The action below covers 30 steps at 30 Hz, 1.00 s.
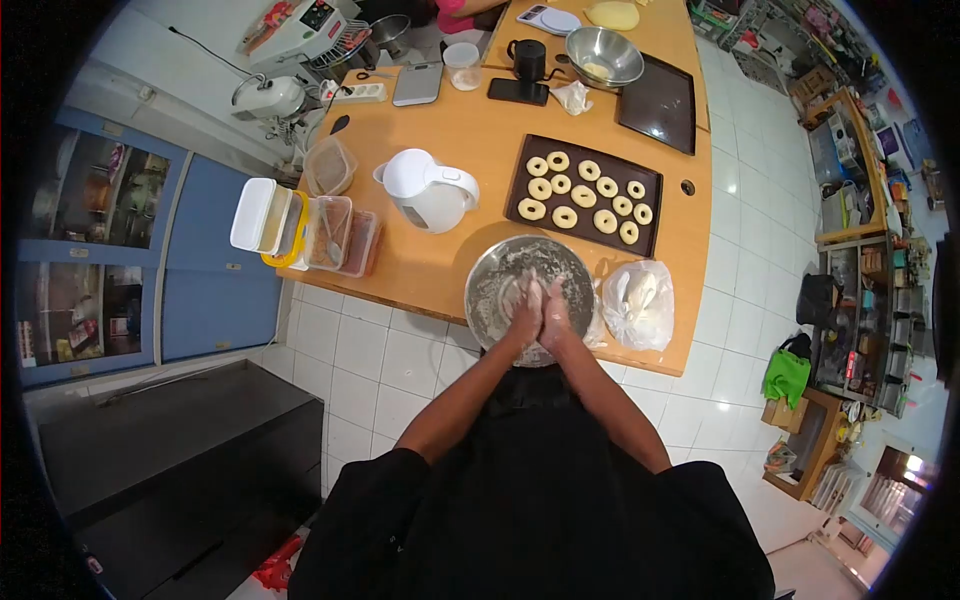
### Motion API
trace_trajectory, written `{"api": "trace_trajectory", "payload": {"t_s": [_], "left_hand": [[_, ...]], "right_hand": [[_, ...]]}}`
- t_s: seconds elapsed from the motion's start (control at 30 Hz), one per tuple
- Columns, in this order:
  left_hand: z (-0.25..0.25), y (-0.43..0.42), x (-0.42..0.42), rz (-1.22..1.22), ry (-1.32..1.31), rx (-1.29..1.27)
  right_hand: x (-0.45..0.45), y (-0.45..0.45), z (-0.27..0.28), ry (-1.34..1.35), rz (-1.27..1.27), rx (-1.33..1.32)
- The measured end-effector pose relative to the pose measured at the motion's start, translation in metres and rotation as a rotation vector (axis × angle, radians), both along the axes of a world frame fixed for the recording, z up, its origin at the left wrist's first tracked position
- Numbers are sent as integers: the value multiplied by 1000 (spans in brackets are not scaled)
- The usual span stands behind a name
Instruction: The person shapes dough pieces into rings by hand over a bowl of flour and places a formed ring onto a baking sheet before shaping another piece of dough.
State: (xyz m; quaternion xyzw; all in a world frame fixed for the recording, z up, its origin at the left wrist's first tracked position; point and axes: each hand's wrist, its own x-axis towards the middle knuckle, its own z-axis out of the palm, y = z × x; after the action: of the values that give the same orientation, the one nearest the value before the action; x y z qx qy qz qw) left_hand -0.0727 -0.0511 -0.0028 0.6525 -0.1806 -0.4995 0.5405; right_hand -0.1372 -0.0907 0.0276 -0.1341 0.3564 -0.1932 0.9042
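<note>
Pressing left hand and right hand together inside the floury bowl, can't tell if anything's between the palms. Looks like the bowl overhangs the table edge, so leaning on its near rim could tip it.

A round, wide-mouthed metal bowl sits mouth up at the near edge of the desk, closer to the near right corner than to the near left one. In this view its rim reaches out past that edge. The inside is silvery grey, with a pale, floury mixture smeared in uneven streaks and small clumps over the wall and the bottom. The mixture looks whitish and patchy, with bare metal showing between; its middle is partly hidden.
</note>
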Motion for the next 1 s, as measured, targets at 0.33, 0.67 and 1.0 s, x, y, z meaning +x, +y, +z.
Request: {"api": "trace_trajectory", "payload": {"t_s": [0.33, 0.67, 1.0], "left_hand": [[-3, -17, 10, 90, -137, 16], [-3, -25, 16, 181, -347, 76], [25, 7, -31, -99, 315, -170]], "right_hand": [[3, 15, 11, -26, -21, 25], [-4, 20, 13, -116, 11, 170], [-14, 4, -11, 204, -45, -7]]}}
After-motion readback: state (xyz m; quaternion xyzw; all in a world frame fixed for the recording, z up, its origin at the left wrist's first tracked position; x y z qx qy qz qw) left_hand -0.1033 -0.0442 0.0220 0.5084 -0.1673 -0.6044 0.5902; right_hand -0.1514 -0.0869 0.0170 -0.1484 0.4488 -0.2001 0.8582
